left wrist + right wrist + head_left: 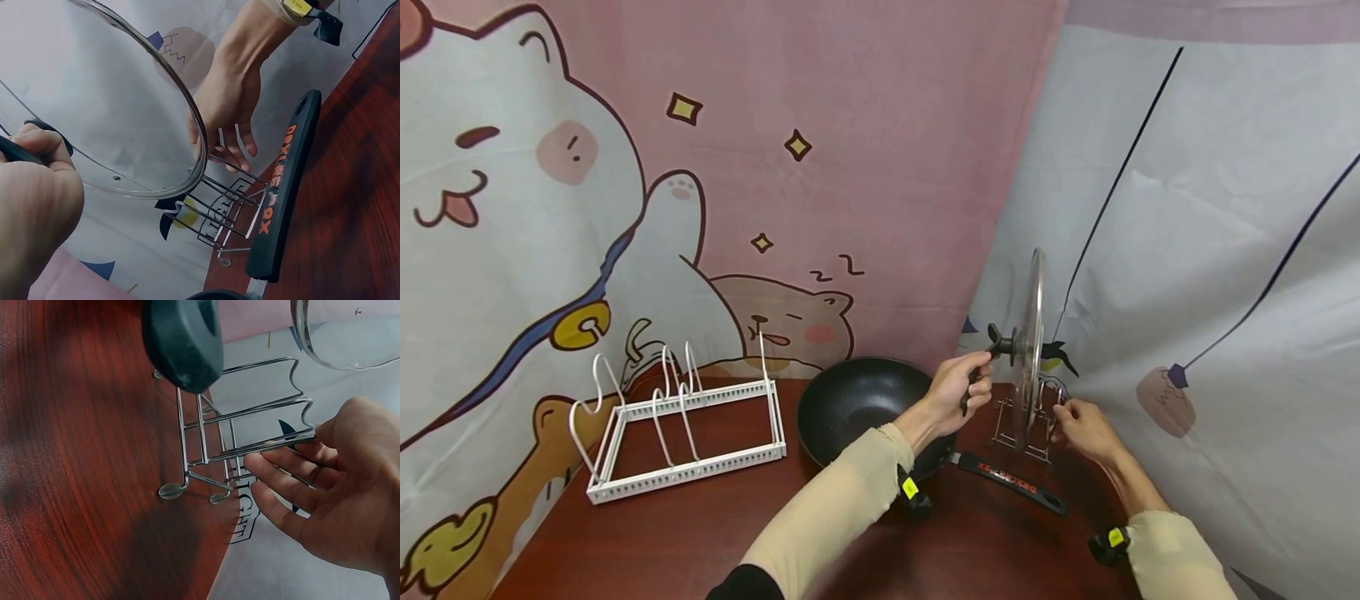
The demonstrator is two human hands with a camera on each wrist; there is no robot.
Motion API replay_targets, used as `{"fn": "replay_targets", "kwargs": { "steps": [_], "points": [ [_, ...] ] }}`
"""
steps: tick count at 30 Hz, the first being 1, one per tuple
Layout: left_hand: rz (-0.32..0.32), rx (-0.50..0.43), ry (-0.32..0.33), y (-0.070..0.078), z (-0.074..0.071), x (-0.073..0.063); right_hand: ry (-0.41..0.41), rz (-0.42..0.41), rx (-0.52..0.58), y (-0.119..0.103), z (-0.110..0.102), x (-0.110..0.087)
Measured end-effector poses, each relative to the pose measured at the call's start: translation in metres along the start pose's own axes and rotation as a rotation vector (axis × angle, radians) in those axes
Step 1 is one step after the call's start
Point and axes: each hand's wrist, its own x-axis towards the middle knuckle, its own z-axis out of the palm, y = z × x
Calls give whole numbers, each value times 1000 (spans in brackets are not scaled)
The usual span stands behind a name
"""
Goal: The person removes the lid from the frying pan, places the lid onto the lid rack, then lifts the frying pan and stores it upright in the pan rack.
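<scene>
My left hand (951,390) grips the black handle (1000,342) of a round glass lid with a steel rim (1038,308). The lid stands upright, edge-on in the head view, and its lower edge overlaps a small wire lid rack (244,415). In the left wrist view the rim (199,147) curves close over the rack's bars. My right hand (1090,429) pinches the outer wire loop of that rack between thumb and fingers, its other fingers spread alongside. The rack's little feet are on the red-brown table (94,456).
A black wok (850,404) sits mid-table, partly behind my left forearm; its long handle (1011,483) points right, in front of the wire rack. On the left stands a white adjustable rack (685,477) with upright loops. Printed cloth (880,167) hangs behind the table and along its right side.
</scene>
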Motion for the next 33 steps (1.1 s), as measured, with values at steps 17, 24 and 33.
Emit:
{"fn": "replay_targets", "kwargs": {
  "steps": [17, 24, 33],
  "points": [
    [-14, -8, 31, -21, -3, 12, -8, 17, 3, 0, -1, -3],
    [-18, -12, 55, -29, -4, 17, -4, 7, -7, 0, 0, -2],
    [-41, -3, 113, -38, -7, 21, 0, 19, 11, 0, 2, -1]
  ]
}}
